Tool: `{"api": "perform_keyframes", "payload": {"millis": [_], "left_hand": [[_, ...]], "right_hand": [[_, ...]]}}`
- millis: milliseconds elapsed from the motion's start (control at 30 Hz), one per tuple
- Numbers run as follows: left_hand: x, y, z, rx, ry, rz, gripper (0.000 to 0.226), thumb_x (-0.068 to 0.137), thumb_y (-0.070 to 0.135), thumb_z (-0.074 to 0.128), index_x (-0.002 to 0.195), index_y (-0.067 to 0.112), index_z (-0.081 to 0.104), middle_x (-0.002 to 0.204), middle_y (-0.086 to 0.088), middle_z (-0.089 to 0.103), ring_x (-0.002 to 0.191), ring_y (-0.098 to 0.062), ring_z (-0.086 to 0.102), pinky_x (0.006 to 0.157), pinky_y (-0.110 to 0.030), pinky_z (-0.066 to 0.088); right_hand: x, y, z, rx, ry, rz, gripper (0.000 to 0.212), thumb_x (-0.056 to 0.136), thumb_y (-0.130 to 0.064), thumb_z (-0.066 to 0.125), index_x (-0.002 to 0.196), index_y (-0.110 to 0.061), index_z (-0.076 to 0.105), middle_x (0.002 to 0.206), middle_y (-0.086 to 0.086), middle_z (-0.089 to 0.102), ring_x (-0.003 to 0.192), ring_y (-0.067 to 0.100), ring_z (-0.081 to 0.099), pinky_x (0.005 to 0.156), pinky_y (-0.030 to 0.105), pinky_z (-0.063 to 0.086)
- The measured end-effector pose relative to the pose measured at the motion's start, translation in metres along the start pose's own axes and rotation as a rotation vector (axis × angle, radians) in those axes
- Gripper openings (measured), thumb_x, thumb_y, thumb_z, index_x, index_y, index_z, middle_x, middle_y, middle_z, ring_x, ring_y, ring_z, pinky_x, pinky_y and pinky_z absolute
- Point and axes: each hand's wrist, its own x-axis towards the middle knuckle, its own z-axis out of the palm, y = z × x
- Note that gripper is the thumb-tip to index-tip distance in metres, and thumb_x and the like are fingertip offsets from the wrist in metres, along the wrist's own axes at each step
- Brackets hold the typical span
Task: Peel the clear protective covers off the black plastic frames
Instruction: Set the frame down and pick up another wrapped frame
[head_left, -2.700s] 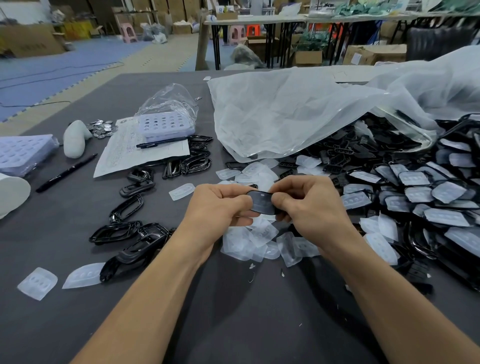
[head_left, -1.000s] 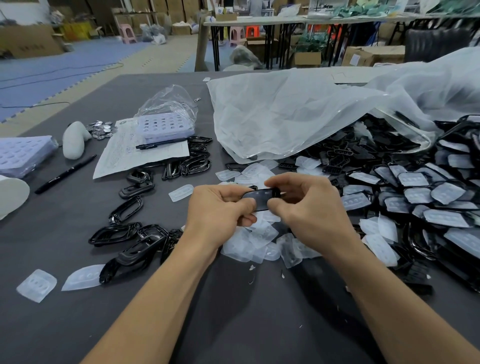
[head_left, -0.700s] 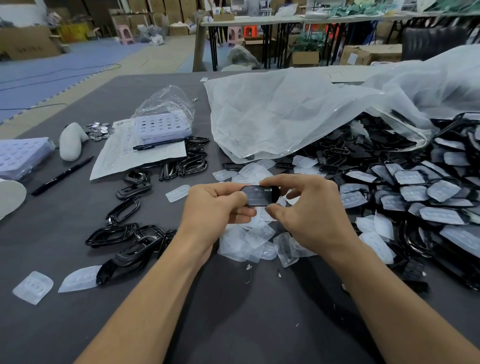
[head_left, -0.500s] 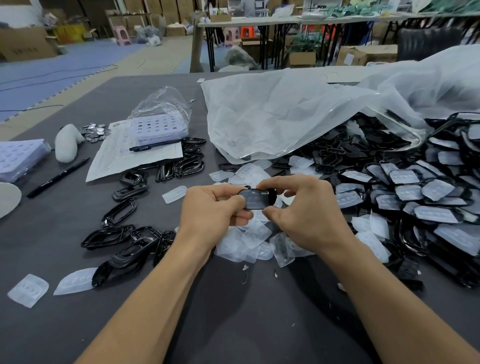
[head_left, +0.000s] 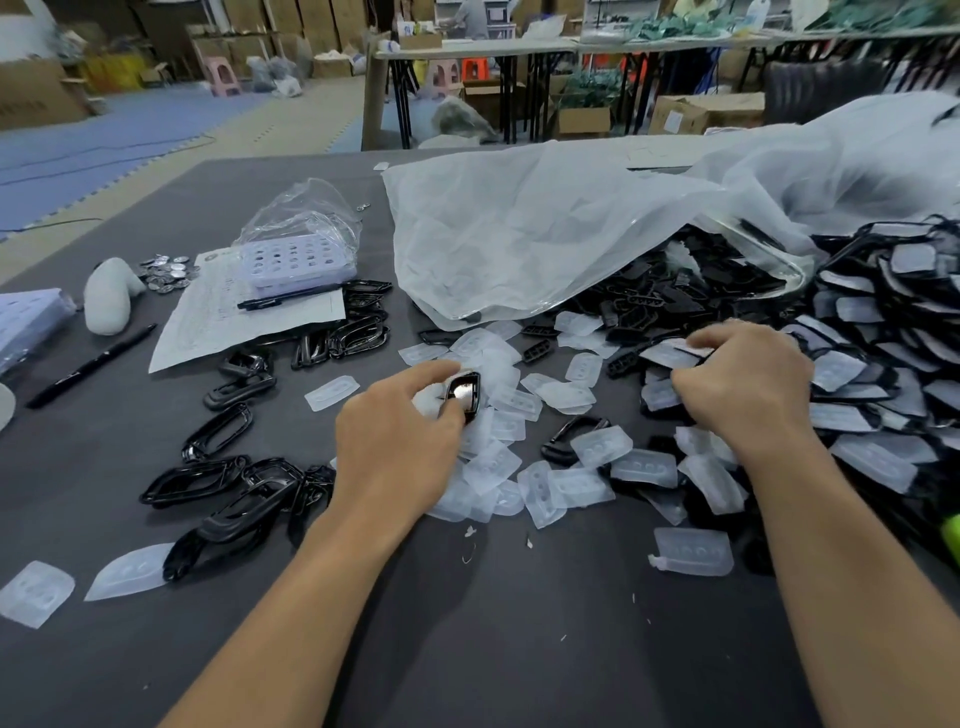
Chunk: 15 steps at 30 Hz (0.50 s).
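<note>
Now the left hand (head_left: 400, 447) has its grip closed round one glossy black plastic frame (head_left: 464, 392), held just above the heap of peeled clear plastic covers (head_left: 493, 467) on the dark grey bench (head_left: 519, 649). The right hand (head_left: 743, 387) pinches one clear-covered black frame (head_left: 670, 354) at the edge of the unpeeled pile (head_left: 883, 374), too many to count. Two black pens (head_left: 91, 366) lie to the left; two stray covers (head_left: 36, 592) sit near the bench's left edge.

Blue foam floor mats (head_left: 119, 137), a long pale table (head_left: 478, 48) on black legs, cardboard boxes (head_left: 706, 111), plastic stools (head_left: 224, 73) behind.
</note>
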Motion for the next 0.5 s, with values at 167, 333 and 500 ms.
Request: {"api": "perform_keyframes", "payload": {"millis": [167, 333, 500], "left_hand": [[0.007, -0.008, 0.007, 0.144, -0.152, 0.035, 0.040, 0.097, 0.028, 0.062, 0.134, 0.042, 0.064, 0.151, 0.009, 0.054, 0.146, -0.006, 0.036, 0.112, -0.025, 0.028], [0.008, -0.010, 0.011, 0.246, -0.252, 0.220, 0.042, 0.097, 0.023, 0.059, 0.138, 0.031, 0.065, 0.143, 0.014, 0.061, 0.138, -0.007, 0.041, 0.122, -0.032, 0.025], [0.008, -0.008, 0.009, 0.063, -0.103, 0.108, 0.038, 0.079, 0.010, 0.075, 0.109, 0.034, 0.081, 0.116, 0.014, 0.074, 0.117, -0.011, 0.060, 0.099, -0.024, 0.042]], "right_hand": [[-0.020, -0.026, 0.013, 0.147, -0.071, -0.216, 0.052, 0.081, -0.007, 0.067, 0.130, -0.025, 0.070, 0.133, 0.009, 0.065, 0.119, 0.029, 0.060, 0.110, 0.033, 0.044], [-0.048, -0.057, 0.040, 0.213, -0.295, -0.400, 0.039, 0.092, -0.017, 0.065, 0.126, -0.033, 0.072, 0.135, -0.002, 0.067, 0.127, 0.016, 0.058, 0.101, 0.019, 0.037], [-0.060, -0.069, 0.052, 0.177, -0.446, -0.496, 0.053, 0.093, -0.018, 0.059, 0.142, -0.037, 0.058, 0.133, -0.002, 0.068, 0.121, 0.019, 0.061, 0.099, 0.025, 0.047]]}}
